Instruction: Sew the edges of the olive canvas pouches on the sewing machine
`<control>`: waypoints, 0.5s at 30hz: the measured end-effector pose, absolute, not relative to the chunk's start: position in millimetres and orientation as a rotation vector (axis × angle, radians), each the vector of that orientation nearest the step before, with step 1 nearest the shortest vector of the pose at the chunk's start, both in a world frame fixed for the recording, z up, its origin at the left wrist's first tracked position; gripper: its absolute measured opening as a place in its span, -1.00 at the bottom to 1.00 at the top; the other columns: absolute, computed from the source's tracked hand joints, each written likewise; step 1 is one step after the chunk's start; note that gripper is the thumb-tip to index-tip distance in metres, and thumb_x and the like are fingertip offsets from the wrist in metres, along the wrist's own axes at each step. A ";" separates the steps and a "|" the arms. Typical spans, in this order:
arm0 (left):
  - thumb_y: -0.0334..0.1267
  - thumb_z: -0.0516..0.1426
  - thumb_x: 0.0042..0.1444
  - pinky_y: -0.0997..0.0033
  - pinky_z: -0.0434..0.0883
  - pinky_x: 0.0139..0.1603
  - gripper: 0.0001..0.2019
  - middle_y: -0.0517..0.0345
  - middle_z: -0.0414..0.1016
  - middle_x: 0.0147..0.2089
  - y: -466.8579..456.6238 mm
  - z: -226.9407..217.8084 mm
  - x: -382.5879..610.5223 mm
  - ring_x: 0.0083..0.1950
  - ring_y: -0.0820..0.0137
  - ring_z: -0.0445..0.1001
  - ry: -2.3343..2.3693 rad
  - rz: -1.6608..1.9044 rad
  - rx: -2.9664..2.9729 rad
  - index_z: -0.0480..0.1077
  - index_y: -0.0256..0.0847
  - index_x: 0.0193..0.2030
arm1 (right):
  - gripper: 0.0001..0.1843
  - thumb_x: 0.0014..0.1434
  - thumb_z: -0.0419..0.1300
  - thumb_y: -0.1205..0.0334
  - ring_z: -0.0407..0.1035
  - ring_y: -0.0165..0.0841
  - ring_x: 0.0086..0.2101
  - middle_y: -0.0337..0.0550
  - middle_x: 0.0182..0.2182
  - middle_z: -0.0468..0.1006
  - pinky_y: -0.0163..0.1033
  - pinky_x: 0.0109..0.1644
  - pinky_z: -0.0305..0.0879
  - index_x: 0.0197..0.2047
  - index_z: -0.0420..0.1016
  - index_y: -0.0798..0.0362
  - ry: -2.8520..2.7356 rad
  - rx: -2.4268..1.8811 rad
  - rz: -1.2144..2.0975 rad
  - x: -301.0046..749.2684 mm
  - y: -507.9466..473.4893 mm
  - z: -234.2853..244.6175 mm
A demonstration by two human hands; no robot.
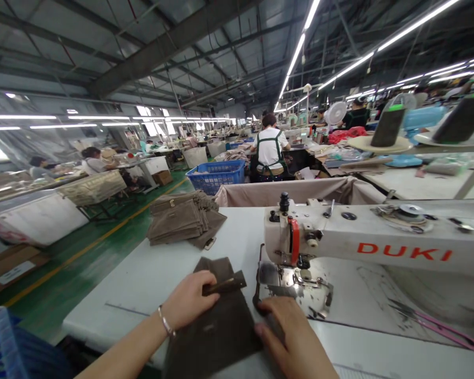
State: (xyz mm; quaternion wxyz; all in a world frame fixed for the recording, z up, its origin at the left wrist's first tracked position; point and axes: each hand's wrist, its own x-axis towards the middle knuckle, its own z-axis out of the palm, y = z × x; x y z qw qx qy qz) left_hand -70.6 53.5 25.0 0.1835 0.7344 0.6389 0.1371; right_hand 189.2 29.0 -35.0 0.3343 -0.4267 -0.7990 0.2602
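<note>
A dark brown fabric panel (217,337) lies on the white sewing table before me, its lower end running out of view. My left hand (191,301), with a bracelet at the wrist, pinches a narrow brown strap (231,284) between thumb and fingers over the panel's upper part. At the panel's right edge, my right hand (290,334) is curled with thumb and fingers around dark fabric; its grip is partly hidden. Just beyond that hand is the metal needle plate of a white sewing machine (324,237). A stack of similar brown pieces (177,218) rests farther back on the table.
Pink-handled snips (442,326) lie at the machine's base. Thread cones (389,126) stand at right. Behind the table are a cloth-lined bin (292,193), a blue basket (217,176) and a co-worker (269,147) seen from behind. Another blue basket (19,347) stands lower left.
</note>
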 end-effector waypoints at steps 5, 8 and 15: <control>-0.44 0.07 0.04 0.39 0.39 -0.06 -0.67 0.15 0.50 -0.14 2.7 47.6 -20.2 -0.11 0.31 0.47 1.278 0.619 1.587 0.34 -0.16 -0.03 | -0.89 0.23 0.10 0.26 0.23 -0.16 0.09 -0.04 0.05 0.38 -0.01 0.15 0.18 -0.33 0.41 0.01 -1.954 -1.022 0.802 188.2 18.6 -20.0; -0.38 0.19 0.01 0.32 0.36 0.02 -0.64 0.09 0.51 -0.10 -8.9 49.3 -3.0 -0.03 0.22 0.46 1.182 0.725 1.420 0.38 -0.18 0.00 | -0.90 0.13 0.12 0.38 0.34 -0.25 -0.05 -0.11 -0.09 0.44 -0.14 0.04 0.29 -0.27 0.33 0.00 -1.871 -1.048 0.929 194.2 10.0 -8.7; -0.17 0.23 0.08 0.35 0.38 -0.10 -0.77 0.07 0.50 -0.21 -20.5 50.8 12.9 -0.12 0.23 0.46 1.239 0.963 1.332 0.55 -0.25 -0.18 | -0.86 0.16 0.15 0.37 0.32 -0.28 -0.08 -0.14 -0.08 0.42 -0.19 -0.02 0.33 -0.21 0.34 -0.03 -2.050 -0.976 0.718 215.8 -0.7 14.2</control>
